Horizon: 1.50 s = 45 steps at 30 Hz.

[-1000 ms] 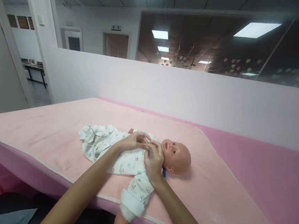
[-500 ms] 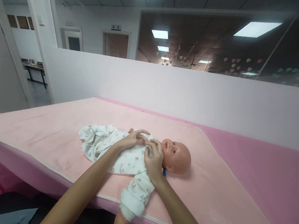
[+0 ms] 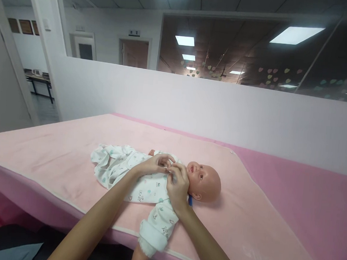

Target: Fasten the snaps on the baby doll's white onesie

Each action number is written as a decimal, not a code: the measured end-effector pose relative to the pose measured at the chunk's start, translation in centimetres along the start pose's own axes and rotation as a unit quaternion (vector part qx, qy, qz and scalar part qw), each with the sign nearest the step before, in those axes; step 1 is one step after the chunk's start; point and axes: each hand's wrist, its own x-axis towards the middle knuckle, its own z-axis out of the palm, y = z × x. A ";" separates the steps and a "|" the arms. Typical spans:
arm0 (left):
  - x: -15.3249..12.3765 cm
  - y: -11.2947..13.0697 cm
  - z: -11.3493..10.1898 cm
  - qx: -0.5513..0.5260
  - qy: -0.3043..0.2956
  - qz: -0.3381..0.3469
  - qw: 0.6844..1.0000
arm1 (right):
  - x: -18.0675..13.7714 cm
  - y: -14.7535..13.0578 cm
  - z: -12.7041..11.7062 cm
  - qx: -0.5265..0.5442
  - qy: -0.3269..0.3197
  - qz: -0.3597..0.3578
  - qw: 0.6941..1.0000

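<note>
A bald baby doll (image 3: 207, 184) lies on its back, its head to the right. It wears a white baby outfit (image 3: 149, 190) printed with small animals and green dots. Over the doll's upper chest, just below the chin, my left hand (image 3: 159, 163) and my right hand (image 3: 179, 184) meet at the fingertips. Both are closed in a pinch on a small white bit of the outfit, mostly covered by my fingers. One sleeve (image 3: 158, 225), with its cuff turned back, reaches over the near edge. A bit of blue (image 3: 190, 200) shows beside the neck.
Under the doll is a pale pink mat (image 3: 54, 148) with a white trimmed edge, laid over a darker pink cover (image 3: 307, 184). A low white wall (image 3: 193, 107) with glass above stands behind. At the far left, a table (image 3: 41, 80) shows through a doorway.
My left hand's fingers have curled lower and closed against my right fingertips, with a small white bit showing between them. The doll lies as before.
</note>
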 end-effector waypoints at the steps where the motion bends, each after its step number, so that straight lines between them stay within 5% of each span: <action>1: 0.0 0.0 0.0 0.002 0.001 0.001 1.000 | 0.0 0.0 0.0 0.002 0.001 -0.002 1.000; 12: 0.3 -0.2 0.3 -0.020 0.054 -0.003 0.998 | 0.1 0.1 0.1 -0.026 -0.009 0.005 1.000; 45: 0.1 0.2 0.3 0.015 0.048 -0.018 0.999 | 0.1 -0.2 -0.1 -0.016 -0.049 0.047 0.998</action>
